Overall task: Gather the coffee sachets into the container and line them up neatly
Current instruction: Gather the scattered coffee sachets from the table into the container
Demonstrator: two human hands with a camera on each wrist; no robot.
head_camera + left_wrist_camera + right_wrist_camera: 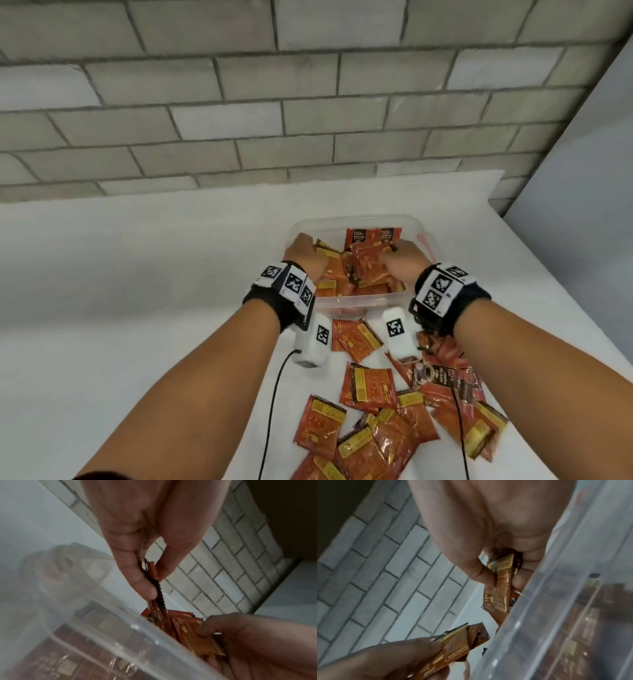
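A: Behind everything, a grey brick wall [308,102]. Below it, a white counter [137,274], running back to that wall.

B: On the counter?

A: Toward the far edge, near the right side, a clear plastic container [359,301], partly filled with red-and-yellow coffee sachets [371,260]. Two of them upright against the far wall of the container, labels facing forward; the rest jumbled.

B: Outside it?

A: A loose pile of sachets [376,421] between the container's near wall and the near edge of the counter, overlapping, some face up, some face down. One sachet [356,337] lying just beside the near wall.

B: And the hands?

A: Both inside the container, over the near rim. Left hand [305,255] at the left side, thumb and fingers [145,586] pinching the edges of a few sachets held upright. Right hand [404,255] at the right side, fingers [482,574] curled round a small bundle of sachets [500,586], close against the container wall.

B: On the wrists?

A: Black bands with printed markers, a white camera block under each, thin black cables trailing toward the near edge.
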